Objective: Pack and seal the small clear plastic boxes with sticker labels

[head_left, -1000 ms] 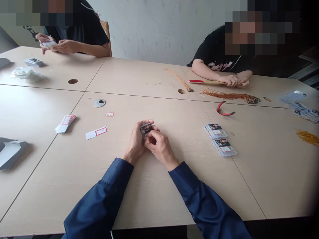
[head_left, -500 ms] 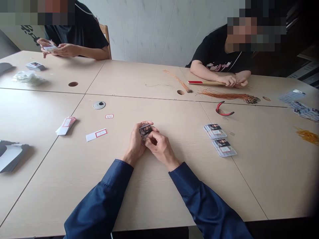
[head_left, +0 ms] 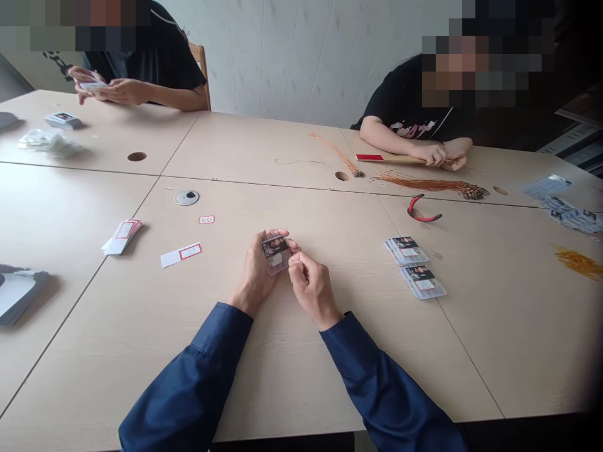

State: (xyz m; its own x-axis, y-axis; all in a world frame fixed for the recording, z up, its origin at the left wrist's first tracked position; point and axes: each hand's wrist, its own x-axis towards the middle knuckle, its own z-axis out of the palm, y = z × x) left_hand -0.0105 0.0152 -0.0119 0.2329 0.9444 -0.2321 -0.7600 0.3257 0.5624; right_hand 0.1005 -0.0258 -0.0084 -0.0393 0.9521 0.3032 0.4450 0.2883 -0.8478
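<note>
My left hand [head_left: 254,270] is wrapped round a small clear plastic case [head_left: 277,254] with a black printed label and a white patch below it. The case's face is turned up toward me. My right hand [head_left: 311,282] is closed, its thumb and finger pinched together at the case's right edge; whatever lies in that pinch is hidden. Two short stacks of similar cases lie to the right, a farther stack [head_left: 406,250] and a nearer stack [head_left: 424,281]. Left of my hands is a white strip [head_left: 181,255] with a red-framed label, and above it a small red-framed sticker [head_left: 206,220].
A fanned pile of labelled strips [head_left: 122,237], a round grommet [head_left: 187,198] and red-handled pliers [head_left: 421,210] lie around. Copper-coloured wire bundles [head_left: 428,183] stretch before a co-worker [head_left: 400,113]. Another person [head_left: 174,69] handles cards at far left. Yellow strips [head_left: 577,260] sit far right.
My right hand has drawn back slightly right and down from the case, uncovering more of its face and the white patch. My left hand still holds the case.
</note>
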